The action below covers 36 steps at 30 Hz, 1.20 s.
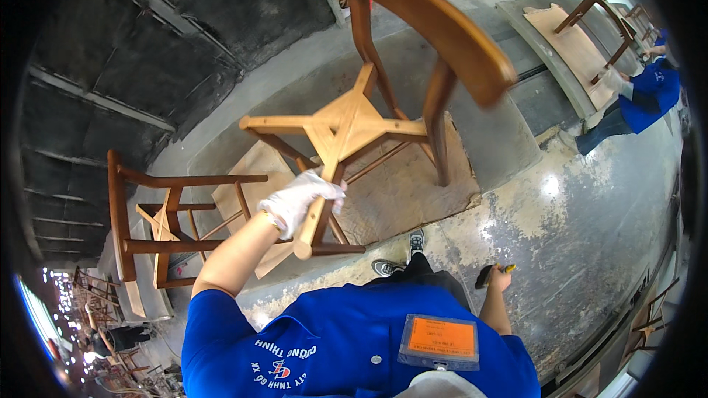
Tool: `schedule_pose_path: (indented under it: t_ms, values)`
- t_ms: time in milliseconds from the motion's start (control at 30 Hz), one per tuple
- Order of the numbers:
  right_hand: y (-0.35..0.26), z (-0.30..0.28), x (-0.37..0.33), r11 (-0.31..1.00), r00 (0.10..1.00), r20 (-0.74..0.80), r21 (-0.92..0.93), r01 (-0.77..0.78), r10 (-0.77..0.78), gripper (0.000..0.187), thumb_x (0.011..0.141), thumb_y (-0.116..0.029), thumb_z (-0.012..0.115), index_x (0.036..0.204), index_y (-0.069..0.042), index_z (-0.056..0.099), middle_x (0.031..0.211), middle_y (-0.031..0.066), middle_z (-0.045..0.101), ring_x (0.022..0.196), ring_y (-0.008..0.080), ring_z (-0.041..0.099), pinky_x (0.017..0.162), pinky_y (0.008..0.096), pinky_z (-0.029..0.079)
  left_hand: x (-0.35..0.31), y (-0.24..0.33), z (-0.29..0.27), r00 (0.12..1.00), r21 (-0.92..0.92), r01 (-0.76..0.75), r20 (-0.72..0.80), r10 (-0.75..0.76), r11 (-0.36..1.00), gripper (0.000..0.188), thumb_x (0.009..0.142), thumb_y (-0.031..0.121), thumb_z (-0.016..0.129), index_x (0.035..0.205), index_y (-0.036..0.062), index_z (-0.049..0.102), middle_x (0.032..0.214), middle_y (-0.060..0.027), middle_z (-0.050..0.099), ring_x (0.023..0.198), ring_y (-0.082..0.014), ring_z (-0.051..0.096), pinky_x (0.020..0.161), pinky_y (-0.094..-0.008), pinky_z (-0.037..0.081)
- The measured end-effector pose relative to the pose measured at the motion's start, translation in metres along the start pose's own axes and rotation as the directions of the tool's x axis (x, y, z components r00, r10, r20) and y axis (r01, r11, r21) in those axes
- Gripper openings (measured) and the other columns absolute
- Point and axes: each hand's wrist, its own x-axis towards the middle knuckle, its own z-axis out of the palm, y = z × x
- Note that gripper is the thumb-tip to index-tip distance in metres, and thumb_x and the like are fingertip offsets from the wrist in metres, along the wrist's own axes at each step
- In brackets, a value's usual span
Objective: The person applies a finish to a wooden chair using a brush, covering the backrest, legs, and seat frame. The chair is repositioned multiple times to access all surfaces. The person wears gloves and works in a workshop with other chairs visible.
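A brown wooden chair frame [348,124] without a seat stands before me, its pale cross-shaped seat support bare and its curved backrest [428,22] on the far side. My left hand [295,199], in a white glove, is closed around the near arm of that support, close to the front corner. Low at my right side, my bare right hand [500,278] grips a brush [483,276] with dark bristles and a yellow handle end. The brush is apart from the chair. Part of the left fingers is hidden behind the wood.
Brown cardboard [413,206] lies under the chair. Another chair frame [129,247] lies tipped over at the left, beside a dark panelled wall [96,96]. At the far right, a co-worker in blue [649,96] handles a chair frame [605,18] over a board. My shoes [389,267] stand at the cardboard's near edge.
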Motion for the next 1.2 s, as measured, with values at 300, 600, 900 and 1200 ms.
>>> schedule_pose_path:
  t_ms: [300,600,900,1200]
  values:
    - [0.029,-0.023,-0.06,0.97,0.997,0.07,0.242,0.009,-0.027,0.03,0.084,-0.028,0.084,0.092,0.0,0.078,0.089,0.0233,0.079,0.088,0.0402,0.079,0.082,0.0483,0.06,0.053,-0.022,0.018,0.981,-0.631,-0.096,0.069,0.179,0.77,0.052,0.102,0.033,0.074,0.141,0.001,0.061,0.133,-0.0196,0.072,0.116,-0.0336,0.073,0.11,-0.0497,0.059]
    - [0.006,-0.038,-0.046,0.973,0.98,0.091,0.163,0.163,-0.179,0.022,0.084,-0.022,0.084,0.091,-0.002,0.078,0.088,0.0206,0.079,0.085,0.0368,0.08,0.08,0.0479,0.061,0.113,-0.035,0.011,0.974,-0.835,-0.216,-0.146,0.175,0.506,0.055,0.091,0.031,0.082,0.136,0.0085,0.063,0.13,-0.0115,0.072,0.116,-0.0323,0.072,0.104,-0.0483,0.06]
    - [-0.105,-0.056,0.107,0.929,0.907,0.203,0.057,0.365,-0.368,0.038,0.089,-0.037,0.084,0.094,-0.001,0.076,0.09,0.025,0.077,0.087,0.0468,0.076,0.077,0.0531,0.059,0.106,0.042,0.089,0.819,-0.693,-0.559,-0.547,0.174,0.455,0.04,0.094,0.027,0.08,0.127,0.0109,0.066,0.119,-0.0058,0.072,0.109,-0.026,0.071,0.098,-0.043,0.06]
    - [-0.181,-0.015,0.218,0.739,0.871,0.13,0.596,0.314,-0.475,0.008,0.089,-0.01,0.076,0.089,-0.002,0.073,0.09,0.0122,0.079,0.088,0.0214,0.076,0.085,0.0359,0.058,0.148,0.124,0.16,0.664,-0.65,-0.74,-0.665,0.341,0.173,0.052,0.095,0.037,0.081,0.136,0.0082,0.066,0.133,-0.0098,0.073,0.119,-0.0289,0.071,0.111,-0.0472,0.056]
